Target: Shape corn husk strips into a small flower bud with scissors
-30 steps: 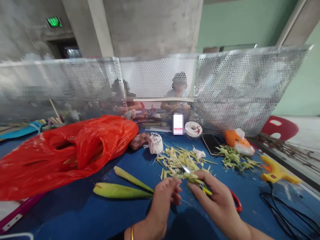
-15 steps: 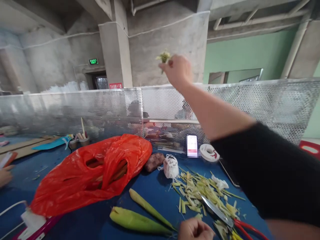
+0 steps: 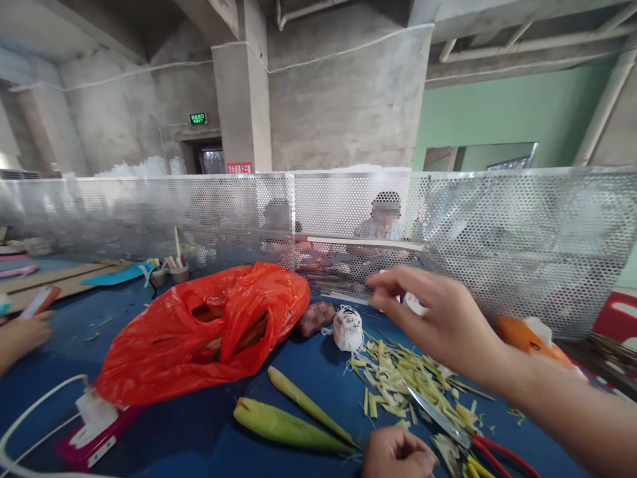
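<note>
My right hand (image 3: 428,309) is raised over the table, thumb and forefinger a little apart, with nothing visible between them. Below it lies a heap of yellow-green plant scraps (image 3: 393,372). My left hand (image 3: 398,453) rests curled at the bottom edge; whatever it may hold is hidden. Scissors (image 3: 442,418) with red handles lie just right of it, blades across the scraps. To its left are a thick green tapered husk-like piece (image 3: 283,425) and a thinner one (image 3: 308,401), their narrow ends pointing toward my left hand.
A red plastic bag (image 3: 209,345) covers the table's left-middle. Beside it sit a checked pouch (image 3: 314,318) and a ball of white string (image 3: 348,328). A purple power strip (image 3: 99,435) with white cables lies left. Another person's hand (image 3: 24,338) holds a phone. A perforated metal screen (image 3: 348,206) stands behind.
My right hand has come down from high up and to the right; the small yellow-green bunch it pinched is no longer visible. My left hand stays curled. The view has shifted slightly.
</note>
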Available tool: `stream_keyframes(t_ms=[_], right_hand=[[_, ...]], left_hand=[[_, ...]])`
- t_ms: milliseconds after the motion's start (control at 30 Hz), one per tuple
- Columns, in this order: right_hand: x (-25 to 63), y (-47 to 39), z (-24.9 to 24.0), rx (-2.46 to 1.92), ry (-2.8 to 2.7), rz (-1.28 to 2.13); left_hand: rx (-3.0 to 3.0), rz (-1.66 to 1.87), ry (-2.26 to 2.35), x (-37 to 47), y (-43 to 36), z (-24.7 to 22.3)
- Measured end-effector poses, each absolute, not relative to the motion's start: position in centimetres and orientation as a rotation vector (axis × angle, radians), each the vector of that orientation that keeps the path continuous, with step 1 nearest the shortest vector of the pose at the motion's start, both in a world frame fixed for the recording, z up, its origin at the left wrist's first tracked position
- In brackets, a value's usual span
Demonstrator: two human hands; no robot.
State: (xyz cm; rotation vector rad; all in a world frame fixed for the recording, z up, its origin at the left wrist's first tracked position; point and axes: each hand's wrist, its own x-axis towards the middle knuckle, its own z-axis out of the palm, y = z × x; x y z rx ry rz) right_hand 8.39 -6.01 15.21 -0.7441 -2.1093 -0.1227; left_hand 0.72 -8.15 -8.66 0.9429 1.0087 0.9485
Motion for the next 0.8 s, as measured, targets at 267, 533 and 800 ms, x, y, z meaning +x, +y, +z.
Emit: stream_keyframes(t_ms=[267, 533, 800], right_hand=[[19.5, -10.1, -0.3, -1.213, -2.135, 0.074], [23.2, -12.7, -5.3, -1.231, -2.195, -0.198], [25.0, -12.0, -5.0, -1.409, -2.203, -0.056]], left_hand=[[1.052, 0.905, 1.119, 0.6, -9.4, -5.8], [1.238, 0.891, 1.136, 0.4, -11.2, -4.5], [2.126, 0.495, 0.986, -1.3, -14.3, -0.3]])
